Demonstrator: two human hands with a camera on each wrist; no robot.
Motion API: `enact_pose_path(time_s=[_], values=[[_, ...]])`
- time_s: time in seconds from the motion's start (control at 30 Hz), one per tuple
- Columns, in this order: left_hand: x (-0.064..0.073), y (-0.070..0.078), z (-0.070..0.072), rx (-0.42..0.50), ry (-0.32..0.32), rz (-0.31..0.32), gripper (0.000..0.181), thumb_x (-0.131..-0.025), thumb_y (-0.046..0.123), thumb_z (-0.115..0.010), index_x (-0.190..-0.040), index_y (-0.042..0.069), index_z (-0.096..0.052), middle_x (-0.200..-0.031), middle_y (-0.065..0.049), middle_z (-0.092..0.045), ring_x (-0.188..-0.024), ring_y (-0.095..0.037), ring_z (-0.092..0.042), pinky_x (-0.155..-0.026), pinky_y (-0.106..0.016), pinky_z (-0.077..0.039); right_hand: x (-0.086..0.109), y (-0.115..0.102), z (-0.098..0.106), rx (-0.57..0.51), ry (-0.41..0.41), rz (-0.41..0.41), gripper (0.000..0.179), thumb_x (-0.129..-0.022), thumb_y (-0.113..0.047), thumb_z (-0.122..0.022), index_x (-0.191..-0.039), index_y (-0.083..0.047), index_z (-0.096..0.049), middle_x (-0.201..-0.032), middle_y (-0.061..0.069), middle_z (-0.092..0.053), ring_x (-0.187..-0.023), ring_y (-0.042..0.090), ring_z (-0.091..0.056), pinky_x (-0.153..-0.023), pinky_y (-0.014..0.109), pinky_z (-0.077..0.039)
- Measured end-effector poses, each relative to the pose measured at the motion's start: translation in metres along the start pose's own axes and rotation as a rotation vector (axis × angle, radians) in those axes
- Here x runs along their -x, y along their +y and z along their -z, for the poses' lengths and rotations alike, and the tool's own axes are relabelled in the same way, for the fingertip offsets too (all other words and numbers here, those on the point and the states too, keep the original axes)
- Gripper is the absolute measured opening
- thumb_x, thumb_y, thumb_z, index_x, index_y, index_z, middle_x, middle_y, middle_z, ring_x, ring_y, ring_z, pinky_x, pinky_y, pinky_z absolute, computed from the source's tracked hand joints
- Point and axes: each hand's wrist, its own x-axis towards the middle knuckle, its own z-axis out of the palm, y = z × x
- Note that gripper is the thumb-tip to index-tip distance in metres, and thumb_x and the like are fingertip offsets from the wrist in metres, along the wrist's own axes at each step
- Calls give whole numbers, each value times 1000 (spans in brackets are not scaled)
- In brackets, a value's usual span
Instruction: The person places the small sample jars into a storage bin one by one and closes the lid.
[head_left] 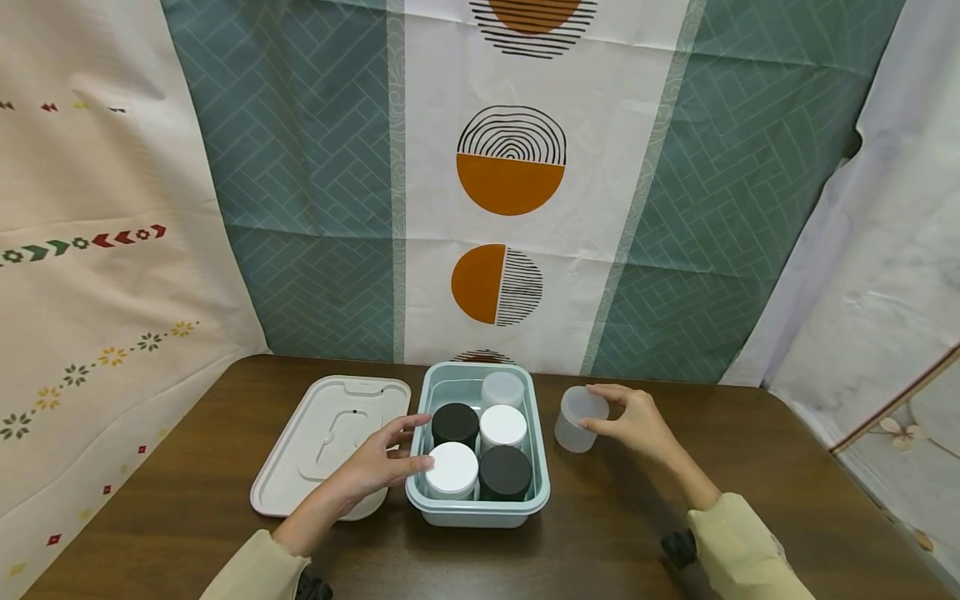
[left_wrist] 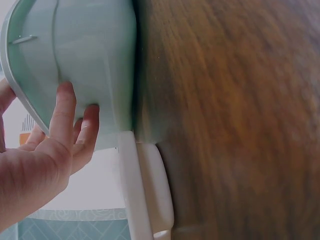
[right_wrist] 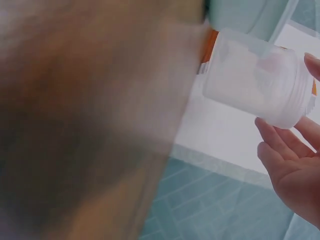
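A light blue plastic tub point(head_left: 542, 479) stands on the table with several lidded jars inside. My left hand point(head_left: 382, 454) grips its left side, thumb over the rim beside a white-lidded jar point(head_left: 452, 468) and fingertips against the outer wall, as the left wrist view shows. To the right of the tub, my right hand point(head_left: 637, 423) holds a frosted translucent jar point(head_left: 576, 429) by its lid, thumb on the near side and fingers on the far side. In the right wrist view this jar point(right_wrist: 245, 75) looks see-through, its ridged lid between thumb and fingers.
Inside the tub are two black-lidded jars point(head_left: 505, 473), another white-lidded jar point(head_left: 503, 427) and a frosted jar point(head_left: 502, 388) at the back right. A white tub lid point(head_left: 300, 450) lies flat on the brown table point(head_left: 600, 533), left of the tub. Patterned cloth point(head_left: 322, 208) hangs behind.
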Motion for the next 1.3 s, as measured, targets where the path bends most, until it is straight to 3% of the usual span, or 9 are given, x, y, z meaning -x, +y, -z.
enact_pose_path(time_s=[0.6, 1.07, 1.23, 1.3], values=[[0, 2, 0, -10, 2, 0, 66, -80, 25, -71, -135, 11, -39, -129, -23, -41, -101, -27, -54, -72, -41, -50, -45, -49, 14, -88, 42, 9, 48, -69, -13, -79, -111, 4, -63, -116, 20, -59, -108, 32, -55, -89, 41, -44], [1, 1, 0, -3, -3, 1, 66, -80, 25, -70, -136, 11, -38, -130, -23, -40, -105, -29, -53, -73, -41, -50, -72, -86, -10, -174, 18, 49, 48, -72, -12, -77, -113, 6, -61, -117, 21, -58, -114, 32, -51, -95, 41, -40], [1, 1, 0, 5, -7, -3, 66, -80, 25, -70, -136, 11, -38, -130, -22, -41, -105, -29, -53, -73, -40, -50, -79, -93, -22, -203, -11, 56, 48, -74, -12, -75, -115, 7, -59, -120, 22, -55, -116, 33, -49, -96, 40, -38], [1, 0, 0, 6, -7, -3, 66, -80, 24, -70, -136, 11, -38, -129, -22, -41, -104, -28, -53, -73, -40, -51, -83, -85, -30, -205, -17, 68, 49, -74, -15, -75, -116, 5, -59, -121, 20, -55, -117, 31, -49, -96, 39, -39]])
